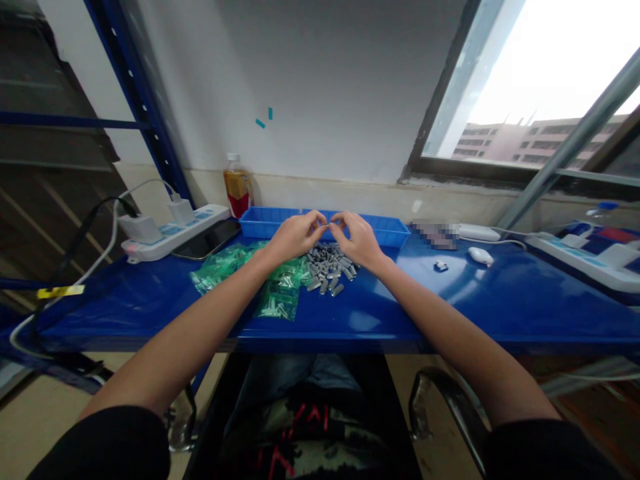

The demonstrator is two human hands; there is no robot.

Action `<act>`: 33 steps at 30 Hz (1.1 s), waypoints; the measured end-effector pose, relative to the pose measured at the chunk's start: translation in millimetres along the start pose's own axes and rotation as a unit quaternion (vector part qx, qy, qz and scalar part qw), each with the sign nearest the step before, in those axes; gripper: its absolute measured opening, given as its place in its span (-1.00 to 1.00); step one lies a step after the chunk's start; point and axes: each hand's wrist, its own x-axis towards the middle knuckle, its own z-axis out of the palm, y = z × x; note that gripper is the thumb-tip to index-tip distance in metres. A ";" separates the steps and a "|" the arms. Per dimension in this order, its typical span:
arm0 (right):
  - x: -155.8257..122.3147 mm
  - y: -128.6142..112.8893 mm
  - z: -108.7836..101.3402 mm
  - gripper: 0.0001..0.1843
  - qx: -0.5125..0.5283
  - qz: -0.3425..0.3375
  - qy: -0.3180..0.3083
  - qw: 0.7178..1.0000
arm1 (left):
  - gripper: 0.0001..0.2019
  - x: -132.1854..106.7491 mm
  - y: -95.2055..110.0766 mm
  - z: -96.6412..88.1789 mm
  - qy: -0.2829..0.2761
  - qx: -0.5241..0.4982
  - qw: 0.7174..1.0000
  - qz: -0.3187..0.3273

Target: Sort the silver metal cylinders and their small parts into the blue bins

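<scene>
My left hand [299,235] and my right hand [356,238] meet above a pile of small grey metal cylinders [330,267]. The fingertips of each hand are pinched together, almost touching the other hand's. Whatever lies between them is too small to make out. Just behind the hands stands a long, shallow blue plastic tray [390,230]; its inside is mostly hidden by them. Green plastic bags [280,293] holding small pale pieces lie beneath and beside my left forearm, left of the pile.
A bottle of amber drink [237,187] stands behind the tray's left end. Left are a black phone [207,241] and a power strip [175,233] with cables. On the blue table's [370,313] right side lie a white earbud case [481,256], a small white piece [441,266] and another power strip [583,260].
</scene>
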 end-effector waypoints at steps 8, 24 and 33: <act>2.0 -1.4 -5.0 -0.84 -0.036 -0.073 -0.005 0.997 | -0.79 -1.1 9.9 -2.0 -0.001 -0.018 1.000 -0.024; -5.0 83.5 -32.4 -0.71 -0.200 0.167 -0.013 0.965 | -0.81 0.9 -7.6 -7.9 -0.256 0.054 0.965 -0.016; -2.9 83.5 -24.7 -0.63 -0.177 0.162 -0.051 0.969 | -0.79 -0.4 -11.3 -3.9 -0.274 0.081 0.957 -0.046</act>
